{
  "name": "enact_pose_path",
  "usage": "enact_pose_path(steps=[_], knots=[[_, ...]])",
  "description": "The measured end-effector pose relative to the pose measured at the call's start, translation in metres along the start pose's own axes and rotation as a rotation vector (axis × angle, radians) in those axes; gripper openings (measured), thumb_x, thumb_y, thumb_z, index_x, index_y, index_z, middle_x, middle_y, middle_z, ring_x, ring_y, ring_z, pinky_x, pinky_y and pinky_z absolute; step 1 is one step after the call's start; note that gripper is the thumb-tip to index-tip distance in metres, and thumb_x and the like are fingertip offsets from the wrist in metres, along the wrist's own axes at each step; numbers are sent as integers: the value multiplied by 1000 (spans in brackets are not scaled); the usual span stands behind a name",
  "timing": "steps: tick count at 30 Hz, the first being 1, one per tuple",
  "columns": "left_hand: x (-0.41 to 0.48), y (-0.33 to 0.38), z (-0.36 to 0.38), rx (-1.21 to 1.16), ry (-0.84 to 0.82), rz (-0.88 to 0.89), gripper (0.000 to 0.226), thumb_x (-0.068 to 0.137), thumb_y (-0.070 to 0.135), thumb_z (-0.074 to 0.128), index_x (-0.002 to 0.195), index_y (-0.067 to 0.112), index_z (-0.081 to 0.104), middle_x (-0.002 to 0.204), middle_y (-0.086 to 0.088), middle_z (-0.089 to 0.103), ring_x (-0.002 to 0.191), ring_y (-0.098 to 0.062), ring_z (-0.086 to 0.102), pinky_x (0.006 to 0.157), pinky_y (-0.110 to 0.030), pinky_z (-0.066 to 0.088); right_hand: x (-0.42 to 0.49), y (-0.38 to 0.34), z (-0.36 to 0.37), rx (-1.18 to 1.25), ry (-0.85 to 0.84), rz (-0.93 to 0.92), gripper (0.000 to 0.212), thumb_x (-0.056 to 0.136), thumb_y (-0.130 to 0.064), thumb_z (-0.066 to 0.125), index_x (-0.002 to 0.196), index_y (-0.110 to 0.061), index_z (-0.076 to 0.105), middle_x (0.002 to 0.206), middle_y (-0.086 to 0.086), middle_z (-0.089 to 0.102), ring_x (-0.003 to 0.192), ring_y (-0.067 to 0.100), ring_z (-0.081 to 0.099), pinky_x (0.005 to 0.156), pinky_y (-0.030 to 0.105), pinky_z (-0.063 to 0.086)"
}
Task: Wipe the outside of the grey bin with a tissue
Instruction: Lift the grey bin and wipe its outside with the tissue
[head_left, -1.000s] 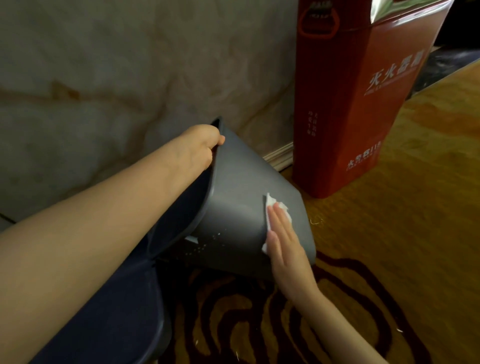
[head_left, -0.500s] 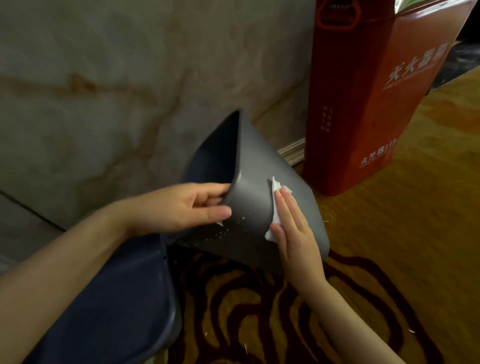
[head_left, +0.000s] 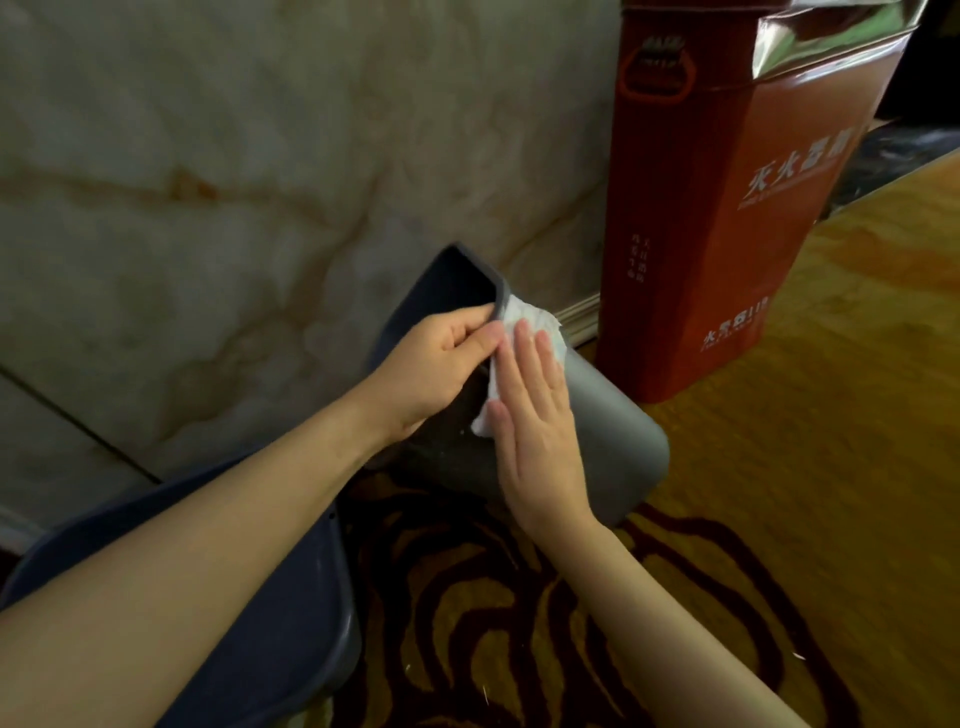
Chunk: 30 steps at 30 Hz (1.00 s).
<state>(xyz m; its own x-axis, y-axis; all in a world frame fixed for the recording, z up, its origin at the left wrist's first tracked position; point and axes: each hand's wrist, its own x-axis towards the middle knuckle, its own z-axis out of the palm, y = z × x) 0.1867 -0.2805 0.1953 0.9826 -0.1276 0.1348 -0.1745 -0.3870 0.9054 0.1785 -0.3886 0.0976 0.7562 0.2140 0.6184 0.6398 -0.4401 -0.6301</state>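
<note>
We hold the grey bin (head_left: 608, 431) tilted over the patterned carpet (head_left: 519, 613), its open mouth turned toward the marble wall (head_left: 234, 182) and its base lifted toward the right. Our left hand (head_left: 436, 369) grips the bin at the rim, fingers (head_left: 467, 323) curled over the edge and thumb pressed along the outer wall. Our right hand (head_left: 535, 415) lies flat and open against the bin's outside, palm down, fingers extended, pinning a crumpled white tissue (head_left: 530, 319) to the grey surface just below the rim; the tissue shows above the fingertips and again at the thumb side of the hand. The two hands touch near the rim. A tall red box (head_left: 727, 208) with white lettering stands on the floor just behind the bin, against the wall. A dark blue container (head_left: 291, 623) sits at lower left, partly under our left forearm.
</note>
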Motion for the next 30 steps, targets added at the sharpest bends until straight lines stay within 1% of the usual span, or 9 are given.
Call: enact_pose_path(steps=[2,4,7,12,15,18,21,26,30], knots=[[7,8,1,-40,72,-26,26,93,17,44,91,24,70,85,9,75,91,0,67,81,-14,51,10,-1,-2,-30,24,-18,47,100,-22,29,144,-17,13,154,0,10,146,16,3,120,37,7],[13,16,2,-41,105,-59,31,93,17,44,97,-7,63,87,-15,66,88,-18,62,89,-35,50,17,2,-5,-60,42,-28,48,100,-21,31,145,-15,16,153,-1,12,146,17,7,119,37,10],[21,21,4,-43,136,-91,38,93,16,44,101,-21,51,95,-18,54,89,-26,47,84,-47,43,17,15,-9,-109,26,-6,48,100,-25,29,146,-19,15,154,-4,12,146,12,5,119,35,11],[36,27,7,-69,211,-136,14,93,16,46,98,8,55,94,-13,48,87,-24,43,80,-38,38,1,51,-25,-47,55,305,48,101,-31,23,147,-20,17,157,-4,13,144,6,4,119,35,13],[44,29,12,-77,239,-174,15,91,18,48,91,7,58,91,-13,50,85,-24,47,80,-39,42,3,53,-32,8,60,381,47,101,-29,23,147,-22,13,158,-5,9,144,4,0,120,34,10],[51,33,17,-111,284,-222,22,90,19,50,80,3,60,89,-15,50,84,-25,48,80,-41,43,6,27,-31,42,39,266,46,101,-29,24,145,-29,9,155,-13,4,143,0,-5,120,29,3],[56,36,14,-132,318,-248,10,90,20,50,90,10,53,91,-12,44,86,-25,43,81,-38,39,8,-4,-24,83,-36,66,48,100,-26,27,144,-32,7,153,-17,1,143,3,-8,118,23,-5],[55,34,1,-202,402,-313,14,90,14,48,79,6,50,88,-13,42,86,-24,42,76,-35,39,16,-18,-28,126,-137,-7,46,101,-22,30,145,-21,20,156,-6,12,145,7,-1,120,30,4],[54,29,-1,-216,468,-301,27,90,11,49,64,9,51,78,-10,47,78,-21,47,70,-29,41,5,-17,-28,67,-193,-138,46,99,-21,34,144,-21,25,153,-8,18,144,5,4,118,24,4]])
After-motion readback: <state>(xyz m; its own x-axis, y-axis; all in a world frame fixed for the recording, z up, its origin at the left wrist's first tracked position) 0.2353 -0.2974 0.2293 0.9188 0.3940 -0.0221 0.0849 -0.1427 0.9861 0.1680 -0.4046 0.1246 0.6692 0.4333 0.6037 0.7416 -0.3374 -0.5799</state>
